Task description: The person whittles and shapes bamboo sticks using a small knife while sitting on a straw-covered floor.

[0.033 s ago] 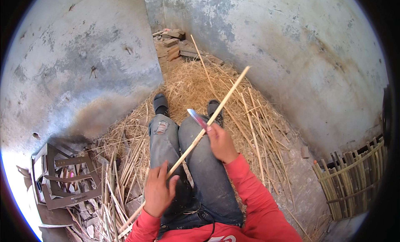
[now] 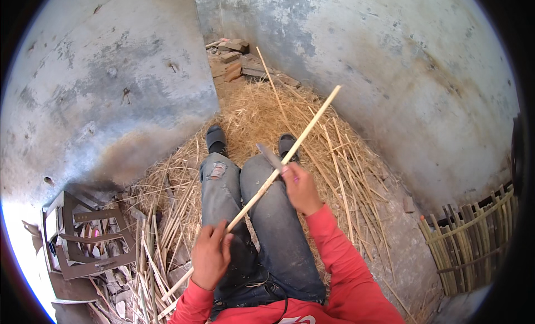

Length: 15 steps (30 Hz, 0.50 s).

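A long pale strip of bamboo or wood (image 2: 312, 126) slants across my lap, its far end up toward the right wall. Lower down, my left hand (image 2: 212, 260) is closed around it, and the strip's near end runs past my wrist. My right hand (image 2: 302, 190) grips a knife (image 2: 270, 156) whose blade lies across the strip and points up and left. Its handle is mostly hidden in my fingers. Under the strip are my legs in worn grey jeans (image 2: 264, 198).
A pile of fine shavings (image 2: 251, 104) spreads beyond my feet. Long strips (image 2: 340, 173) lie at right, and more (image 2: 147, 257) at left. A broken dark frame (image 2: 100, 264) stands left, a slatted bamboo panel (image 2: 473, 246) right. Bricks (image 2: 229, 56) sit in the corner between walls.
My right hand and the knife have shifted slightly right and down. The strip's far end has moved a little right and up. My left fingers have drawn closer together around the strip.
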Each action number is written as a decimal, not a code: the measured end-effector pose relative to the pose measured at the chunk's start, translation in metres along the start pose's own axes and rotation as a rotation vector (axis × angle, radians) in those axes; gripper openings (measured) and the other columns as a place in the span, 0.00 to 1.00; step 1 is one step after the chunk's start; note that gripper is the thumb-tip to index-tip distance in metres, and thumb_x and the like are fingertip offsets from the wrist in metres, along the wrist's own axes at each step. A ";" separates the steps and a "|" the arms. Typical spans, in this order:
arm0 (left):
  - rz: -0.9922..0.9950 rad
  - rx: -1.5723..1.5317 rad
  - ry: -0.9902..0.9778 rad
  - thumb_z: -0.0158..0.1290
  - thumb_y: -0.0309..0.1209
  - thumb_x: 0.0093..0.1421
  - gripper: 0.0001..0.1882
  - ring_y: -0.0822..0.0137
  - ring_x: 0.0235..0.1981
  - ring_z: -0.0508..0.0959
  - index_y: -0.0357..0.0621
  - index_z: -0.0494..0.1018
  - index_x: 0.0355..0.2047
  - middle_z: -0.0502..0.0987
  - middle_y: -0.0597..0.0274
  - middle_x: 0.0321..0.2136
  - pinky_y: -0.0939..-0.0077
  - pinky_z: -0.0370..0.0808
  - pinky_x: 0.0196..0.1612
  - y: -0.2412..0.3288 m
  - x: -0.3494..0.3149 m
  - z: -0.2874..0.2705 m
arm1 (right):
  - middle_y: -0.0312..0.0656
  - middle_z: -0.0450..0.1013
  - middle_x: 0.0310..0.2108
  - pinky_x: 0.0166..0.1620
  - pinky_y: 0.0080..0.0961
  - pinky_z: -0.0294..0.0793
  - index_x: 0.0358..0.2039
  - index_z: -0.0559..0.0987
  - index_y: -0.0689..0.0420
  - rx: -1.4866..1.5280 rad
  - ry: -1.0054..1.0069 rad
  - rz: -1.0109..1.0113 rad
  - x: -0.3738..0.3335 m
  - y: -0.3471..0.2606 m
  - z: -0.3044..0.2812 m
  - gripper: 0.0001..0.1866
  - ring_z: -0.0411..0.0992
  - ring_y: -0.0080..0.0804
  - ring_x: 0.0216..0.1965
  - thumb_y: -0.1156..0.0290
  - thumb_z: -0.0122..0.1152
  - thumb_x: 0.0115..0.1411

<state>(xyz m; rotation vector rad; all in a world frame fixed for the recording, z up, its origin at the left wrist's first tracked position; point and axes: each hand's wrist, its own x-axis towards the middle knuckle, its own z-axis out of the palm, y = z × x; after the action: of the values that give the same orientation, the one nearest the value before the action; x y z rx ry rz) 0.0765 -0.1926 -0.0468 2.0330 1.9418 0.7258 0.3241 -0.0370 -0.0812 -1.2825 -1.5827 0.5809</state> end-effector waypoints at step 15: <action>-0.172 -0.449 -0.010 0.57 0.30 0.69 0.10 0.64 0.20 0.77 0.34 0.82 0.41 0.77 0.45 0.21 0.68 0.72 0.27 -0.010 -0.002 0.014 | 0.55 0.70 0.15 0.21 0.46 0.66 0.24 0.76 0.60 -0.221 -0.026 -0.039 0.012 0.000 -0.014 0.24 0.71 0.56 0.16 0.55 0.55 0.72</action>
<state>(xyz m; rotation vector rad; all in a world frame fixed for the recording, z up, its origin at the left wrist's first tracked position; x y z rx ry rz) 0.0748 -0.1915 -0.0641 1.5801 1.7259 0.9980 0.3369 -0.0286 -0.0714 -1.4075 -1.7271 0.4078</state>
